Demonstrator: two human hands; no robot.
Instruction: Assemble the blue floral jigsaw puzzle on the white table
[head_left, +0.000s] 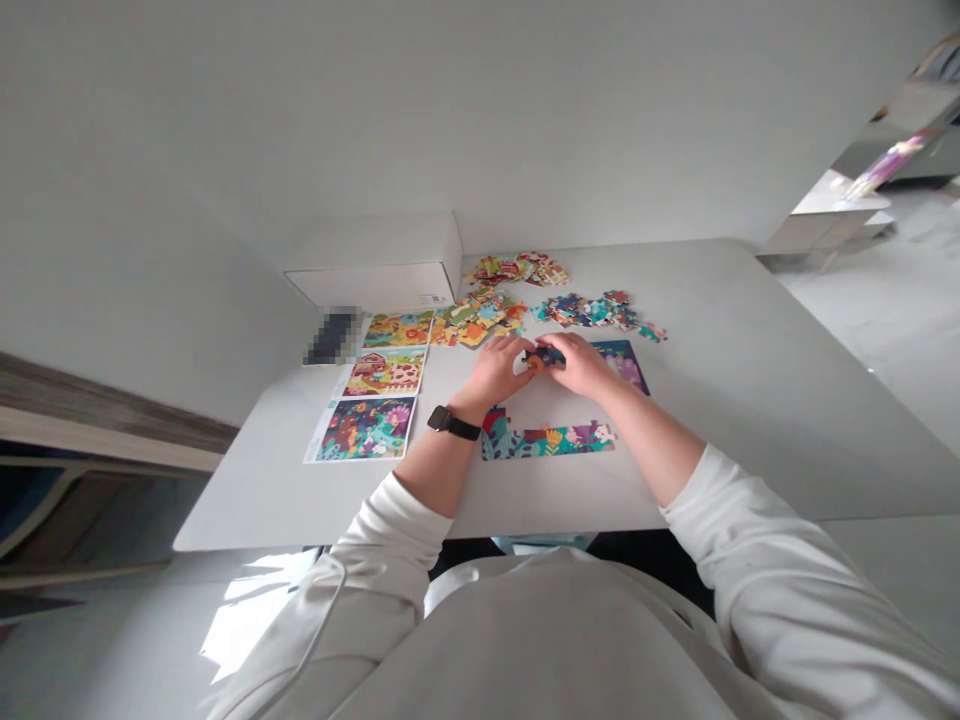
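My left hand, with a dark watch at the wrist, pinches the left side of dark blue and orange puzzle pieces. From the other side, my right hand has its fingers closed on the same dark pieces. Whether they are joined to each other I cannot tell. Below the hands lies a joined puzzle strip with leaves and flowers. A purple puzzle section shows beyond my right hand, partly covered by it.
Behind my hands lie a teal and navy heap of pieces, a yellow heap and a red-green heap. One piece sits apart. Left are a picture sheet, a blurred dark object and a white box.
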